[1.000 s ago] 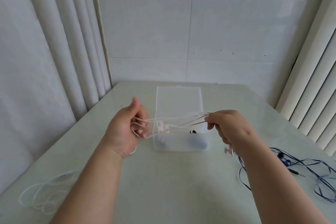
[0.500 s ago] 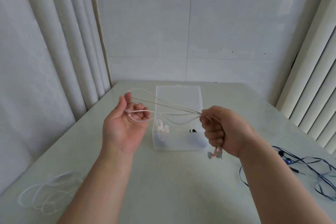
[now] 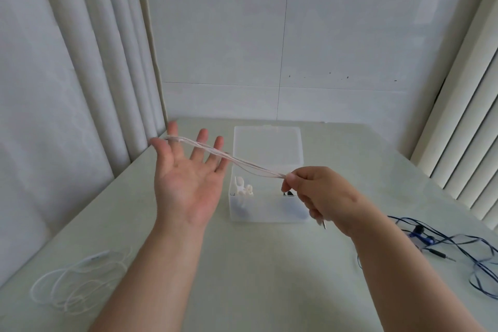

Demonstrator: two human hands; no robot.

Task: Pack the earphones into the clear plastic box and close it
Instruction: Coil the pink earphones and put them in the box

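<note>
Step, I think: winding pale earphone cord (image 3: pixel 237 162) into small bundle.
Left hand (image 3: pixel 186 180): palm up, fingers spread wide, cord loops hooked over fingers.
Right hand (image 3: pixel 323 197): pinches other end of loops; cord tight between hands.
Clear plastic box (image 3: pixel 266 213): just behind and between hands, lid open, some earbuds inside.
Next likely: slip loops off left fingers, keep bundle neat, drop in box.
White earphones (image 3: pixel 78 286) by left arm and blue earphones (image 3: pixel 423 237) by right arm not packed yet.

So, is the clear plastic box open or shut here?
Open. The clear plastic box has its lid swung back behind it, and white earbuds stick up inside the uncovered body.
</note>
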